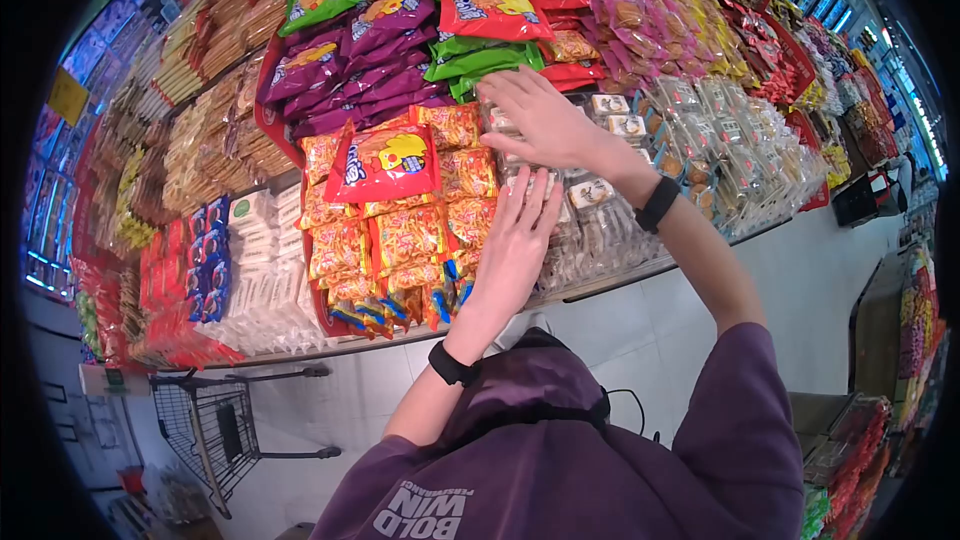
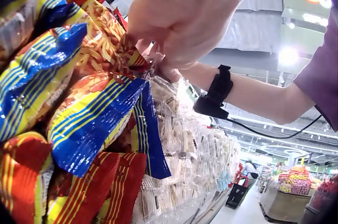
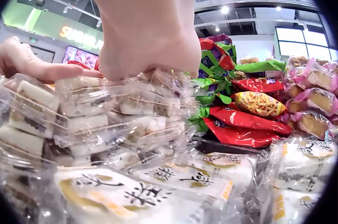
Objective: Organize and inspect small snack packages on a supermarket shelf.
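Observation:
In the head view my left hand [image 1: 520, 240] reaches forward, fingers fairly straight, over the border between orange noodle-snack packs [image 1: 408, 235] and clear-wrapped white packs [image 1: 590, 192]. The left wrist view shows this hand [image 2: 185, 15] close beside a snack wrapper [image 2: 95, 124]; its fingertips are partly hidden. My right hand [image 1: 550, 120] is farther forward, its fingers extended leftward above the clear packs. Seen from the right wrist, that hand [image 3: 148, 23] touches the top of stacked clear packs [image 3: 84, 97], fingertips hidden. A red bag [image 1: 385, 162] lies on the orange packs.
Purple bags [image 1: 350, 70], green bags [image 1: 470, 55] and a red bag [image 1: 492, 12] are piled behind the hands. Pink-wrapped packs [image 1: 650, 25] stand to the right. The display's front edge [image 1: 640, 270] runs before my body; a shopping cart [image 1: 215, 430] stands on the floor at lower left.

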### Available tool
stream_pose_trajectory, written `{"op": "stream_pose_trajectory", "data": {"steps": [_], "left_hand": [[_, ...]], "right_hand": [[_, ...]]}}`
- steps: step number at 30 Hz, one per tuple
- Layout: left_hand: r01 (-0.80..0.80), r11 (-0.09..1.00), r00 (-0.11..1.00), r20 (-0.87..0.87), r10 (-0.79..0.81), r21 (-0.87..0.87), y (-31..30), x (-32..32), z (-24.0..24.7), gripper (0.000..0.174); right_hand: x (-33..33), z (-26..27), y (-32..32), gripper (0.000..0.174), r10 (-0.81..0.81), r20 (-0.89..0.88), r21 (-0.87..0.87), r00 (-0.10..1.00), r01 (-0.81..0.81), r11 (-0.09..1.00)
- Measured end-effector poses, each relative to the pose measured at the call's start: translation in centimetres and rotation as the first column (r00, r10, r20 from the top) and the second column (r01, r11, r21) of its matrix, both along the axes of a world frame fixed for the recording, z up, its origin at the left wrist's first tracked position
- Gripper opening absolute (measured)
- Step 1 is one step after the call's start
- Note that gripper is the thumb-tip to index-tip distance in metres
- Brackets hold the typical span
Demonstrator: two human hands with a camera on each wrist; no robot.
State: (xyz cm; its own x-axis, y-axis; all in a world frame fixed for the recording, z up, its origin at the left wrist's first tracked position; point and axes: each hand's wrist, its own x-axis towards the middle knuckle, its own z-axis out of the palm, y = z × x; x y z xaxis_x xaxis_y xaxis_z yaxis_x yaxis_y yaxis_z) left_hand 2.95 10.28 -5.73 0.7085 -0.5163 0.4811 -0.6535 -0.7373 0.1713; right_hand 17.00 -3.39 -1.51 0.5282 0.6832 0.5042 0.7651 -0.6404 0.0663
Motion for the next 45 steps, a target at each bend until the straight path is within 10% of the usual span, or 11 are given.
{"op": "stream_pose_trajectory", "data": {"steps": [14, 20, 27, 35, 45], "left_hand": [[-0.145, 0.981, 0.988, 0.075, 0.136, 0.128, -1.7, -0.3, -1.0, 0.057], [-0.097, 0.995, 0.993, 0.069, 0.096, -0.001, -1.1, -0.1, -1.5, 0.066], [-0.011, 0.993, 0.996, 0.082, 0.02, -0.117, -1.1, -2.7, 0.0, 0.085], [0.086, 0.97, 0.996, 0.018, -0.085, -0.229, 4.4, -8.5, -1.8, 0.048], [0.018, 0.936, 0.977, -0.192, -0.091, -0.352, 6.6, -10.1, -3.3, 0.015]], "right_hand": [[-0.1, -1.6, 0.6, 0.059, -0.054, 0.053, -0.021, 0.997, 0.055, 0.998], [-3.3, 3.7, -1.8, 0.045, 0.215, -0.352, 0.532, 0.911, 0.006, 0.847], [-9.4, 4.6, -4.3, 0.036, 0.123, -0.304, 0.787, 0.945, 0.177, 0.591], [-16.4, -0.5, -4.8, 0.021, -0.172, -0.267, 0.653, 0.948, 0.309, 0.691], [-17.0, 2.1, 4.6, 0.051, 0.158, -0.451, 0.527, 0.878, 0.119, 0.841]]}}
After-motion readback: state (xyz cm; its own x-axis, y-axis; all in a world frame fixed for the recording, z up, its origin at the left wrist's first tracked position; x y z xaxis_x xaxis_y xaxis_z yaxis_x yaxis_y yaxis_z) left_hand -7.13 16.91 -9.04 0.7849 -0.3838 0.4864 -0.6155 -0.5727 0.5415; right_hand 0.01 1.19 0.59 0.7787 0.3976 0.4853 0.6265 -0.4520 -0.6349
